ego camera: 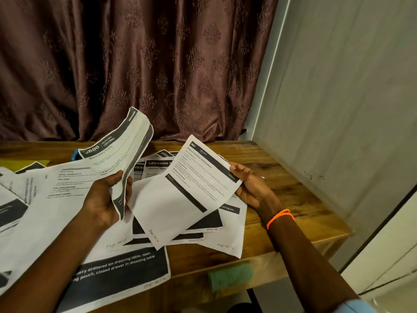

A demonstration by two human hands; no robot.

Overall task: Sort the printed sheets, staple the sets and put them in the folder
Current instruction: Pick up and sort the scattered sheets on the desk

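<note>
Wood table [291, 199] fills the near ground, a brown patterned curtain [135, 64] hanging along its far edge and a pale wall [338, 98] on the right. Printed sheets [203, 229] lie scattered and overlapping across the table, thickest at left and centre. The left hand [106, 197] grips a curled bundle [121, 150] raised above the pile. The right hand [250, 184] pinches the right edge of a single sheet [187, 193] held over the centre. A blue object [75, 154] peeks out behind the bundle; a green-yellow edge [33, 163], perhaps a folder, shows far left.
</note>
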